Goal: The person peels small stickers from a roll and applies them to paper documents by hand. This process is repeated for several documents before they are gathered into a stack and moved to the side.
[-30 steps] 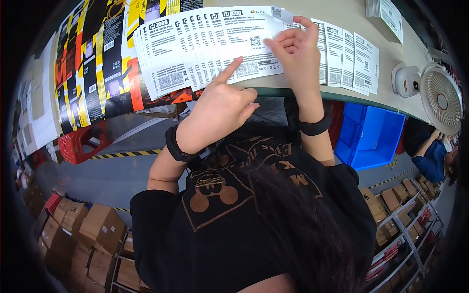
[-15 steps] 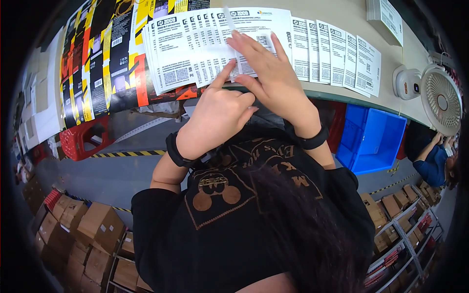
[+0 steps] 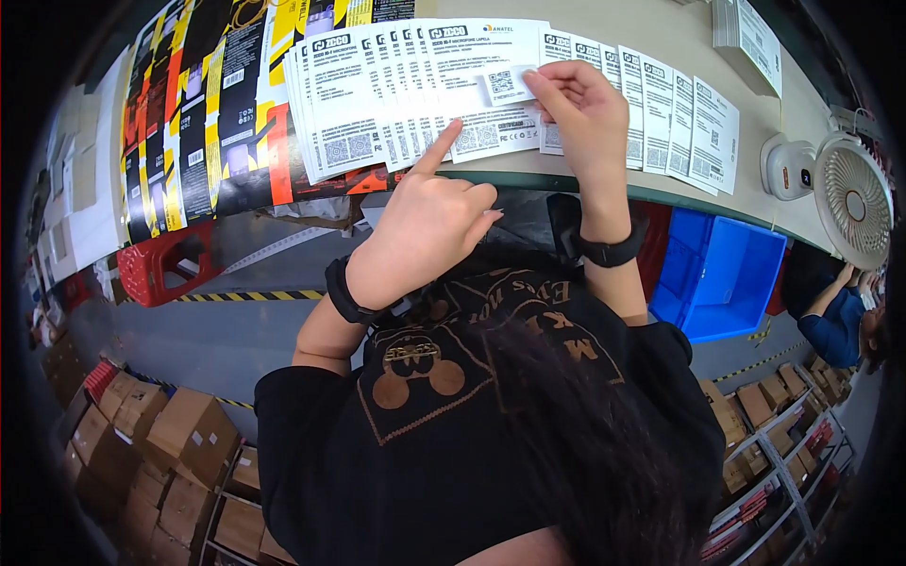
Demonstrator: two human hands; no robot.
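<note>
White printed sheets [image 3: 344,104] lie in an overlapping row on the table. My left hand [image 3: 429,212] rests over the near edge, its index finger stretched out with the tip on a sheet. The other fingers of that hand are curled, and I see nothing in them. A small white label [image 3: 508,85] bearing a square code lies slightly askew over the front sheet [image 3: 486,141]. My right hand [image 3: 590,108] pinches the label's right edge between thumb and fingertips. Whether any of the label is stuck to the sheet, I cannot tell.
More sheets [image 3: 714,137] fan out at the right. Behind them stands a stack of white sheets [image 3: 746,42]; a white fan [image 3: 854,203] is at the far right. Black-and-yellow printed packaging [image 3: 236,113] covers the left. Below the table are a blue crate [image 3: 722,274] and red stool [image 3: 165,269].
My right hand has moved right and turned from spread fingers over the sheets to a pinch on the label. My left index finger stays on the sheets, almost unmoved.
</note>
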